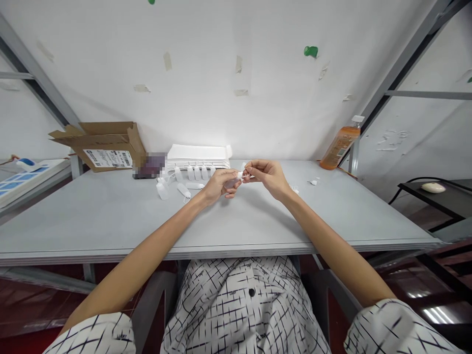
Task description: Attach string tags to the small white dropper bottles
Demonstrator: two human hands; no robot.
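Observation:
Above the middle of the grey table [236, 221], my left hand [220, 186] is wrapped round a small translucent white bottle [232, 183]. Its white top points toward my right hand [266, 175], whose thumb and fingers are pinched at that tip. What the right fingers pinch is too small to name. To the left of my hands, several small white bottles stand in a row [197, 172], and others lie or stand nearer, one of them a white bottle [162, 191] at the left. White loops of cord show near them.
Behind the bottles lies a stack of white sheets or trays [199, 153]. An open cardboard box [106, 147] stands back left, beside a blurred dark item [150, 165]. An orange drink bottle [341, 147] leans back right. Small white pieces [313, 182] lie right of my hands.

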